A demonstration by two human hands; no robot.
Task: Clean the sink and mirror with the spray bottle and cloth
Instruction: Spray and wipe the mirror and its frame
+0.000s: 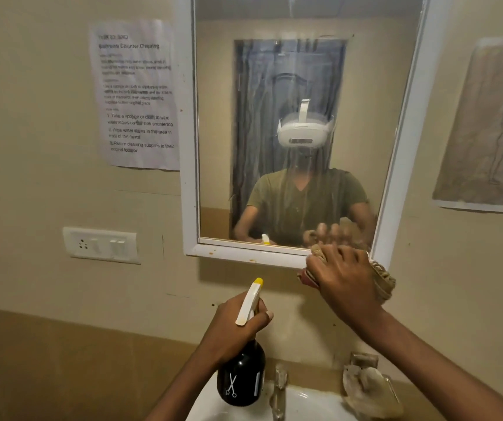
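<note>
From the head camera, the person stands facing a white-framed mirror (298, 126) on a beige wall, both bare arms reaching up and forward from the bottom of the view.

The right hand (346, 276) is raised to the mirror's lower right corner, forearm running up from the bottom right edge, wrist bent so the back of the hand faces the camera. Its fingers are curled down over a bunched tan cloth (381, 279), which they press against the bottom of the frame and glass; cloth spills out to the right of the knuckles and a reddish bit shows under the thumb side. The glass above is streaked and hazy with wet vertical smears.

The left hand (238, 322) is lower, below the mirror and left of the right hand, forearm angled up from the bottom centre. It is closed around the neck of a spray bottle (242, 376), fingers wrapped under the white trigger head, a fingertip showing at the right side. The bottle hangs roughly upright, its dark body with a white scissors mark below the hand and its yellow-tipped nozzle pointing up towards the mirror.

Beneath the bottle lies the white sink (301, 404), with a tap (279, 390) behind its rim and a soap dish (368, 390) on the wall to the right. A printed notice (137, 95) is stuck left of the mirror, a switch plate (101, 245) below it, and a sketch (491, 129) on the right.
</note>
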